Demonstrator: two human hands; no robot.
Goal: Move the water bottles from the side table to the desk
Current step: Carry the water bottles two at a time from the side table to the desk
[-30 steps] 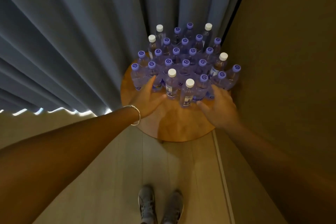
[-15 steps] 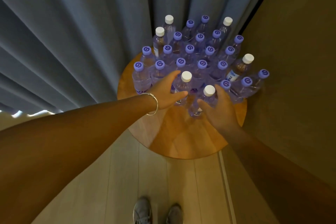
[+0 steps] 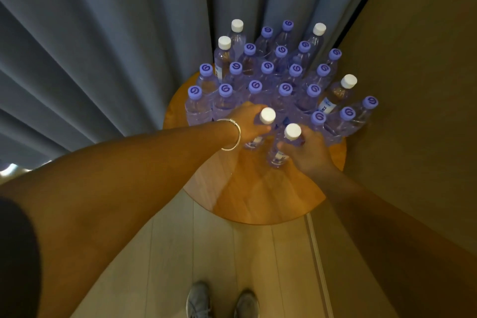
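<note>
My left hand (image 3: 249, 122) grips one white-capped clear plastic water bottle (image 3: 265, 121); my right hand (image 3: 308, 148) grips another white-capped bottle (image 3: 289, 142). Both stand before the cluster of purple-capped bottles (image 3: 268, 77) filling the far edge of the round wooden side table (image 3: 258, 196).

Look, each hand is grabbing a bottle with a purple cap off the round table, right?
Not quite. The head view shows the left hand and the right hand each gripping a white-capped bottle; the purple-capped bottles stand behind on the round table.
</note>
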